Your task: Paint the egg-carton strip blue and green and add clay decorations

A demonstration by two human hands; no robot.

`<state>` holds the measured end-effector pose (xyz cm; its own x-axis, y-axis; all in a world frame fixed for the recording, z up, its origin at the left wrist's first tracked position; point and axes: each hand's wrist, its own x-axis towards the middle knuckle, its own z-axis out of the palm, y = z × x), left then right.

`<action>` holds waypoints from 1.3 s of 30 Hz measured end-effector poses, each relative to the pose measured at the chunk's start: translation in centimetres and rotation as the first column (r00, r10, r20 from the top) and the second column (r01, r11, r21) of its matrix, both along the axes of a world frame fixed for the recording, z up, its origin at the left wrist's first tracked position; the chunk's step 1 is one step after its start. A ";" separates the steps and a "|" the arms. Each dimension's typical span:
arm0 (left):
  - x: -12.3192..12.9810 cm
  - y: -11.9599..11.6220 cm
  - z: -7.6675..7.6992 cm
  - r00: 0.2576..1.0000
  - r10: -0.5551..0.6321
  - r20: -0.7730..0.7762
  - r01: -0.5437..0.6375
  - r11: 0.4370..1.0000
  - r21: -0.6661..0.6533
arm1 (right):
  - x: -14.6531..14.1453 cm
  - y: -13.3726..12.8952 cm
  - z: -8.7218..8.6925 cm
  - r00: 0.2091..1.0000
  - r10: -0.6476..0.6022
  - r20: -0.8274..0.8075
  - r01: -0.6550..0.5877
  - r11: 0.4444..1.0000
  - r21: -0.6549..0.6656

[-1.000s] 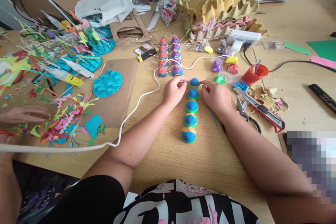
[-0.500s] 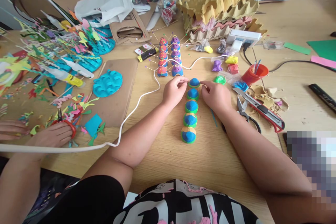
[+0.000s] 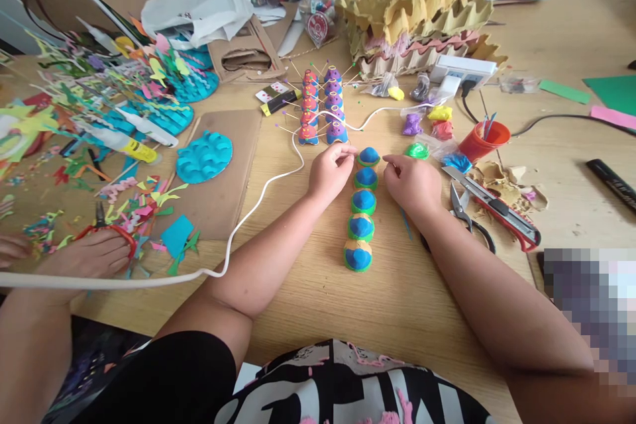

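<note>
A strip of egg-carton cups (image 3: 363, 201), blue on top with green rims, stands on the table between my hands, running away from me. My left hand (image 3: 332, 172) is at the left of the farthest cup, its index finger stretched toward it; I cannot tell whether it touches. To the right of that cup is my right hand (image 3: 413, 183), index finger pointing at it across a small gap and the other fingers curled. Neither hand holds anything visible. Beyond stand two finished-looking strips, one red (image 3: 309, 107) and one purple (image 3: 334, 106), with thin sticks poking out.
On the right lie scissors (image 3: 464, 212), a utility knife (image 3: 491, 205), a red cup (image 3: 484, 140) and clay packets (image 3: 412, 124). A white cable (image 3: 263, 189) crosses the left side. At far left another person's hand (image 3: 92, 253) holds red-handled scissors among paper scraps. Egg trays (image 3: 422, 6) stack behind.
My right hand has drawn slightly right, away from the far cup. My left hand stays nearly still. The other person's hand with scissors has shifted left.
</note>
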<state>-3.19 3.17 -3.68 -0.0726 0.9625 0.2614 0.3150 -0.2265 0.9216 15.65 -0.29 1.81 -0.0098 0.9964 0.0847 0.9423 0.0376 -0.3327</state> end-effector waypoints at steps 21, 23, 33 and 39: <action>0.1 -0.2 0.1 0.996 0.039 0.078 -0.042 0.999 0.025 | -0.3 -0.6 0.5 0.990 0.060 0.127 -0.059 0.998 -0.011; 0.1 -0.4 0.1 0.994 0.061 0.089 -0.064 0.998 0.026 | -0.3 -0.6 0.5 0.990 0.065 0.129 -0.063 0.998 -0.021; 0.0 -0.8 -0.1 0.999 0.040 -0.022 -0.038 0.997 0.067 | -0.3 -0.5 0.5 0.994 0.060 0.089 -0.057 0.998 -0.038; 0.0 -1.0 0.0 0.995 0.060 -0.085 -0.055 0.996 0.068 | -0.2 -0.4 0.3 0.995 0.056 0.083 -0.054 0.998 -0.028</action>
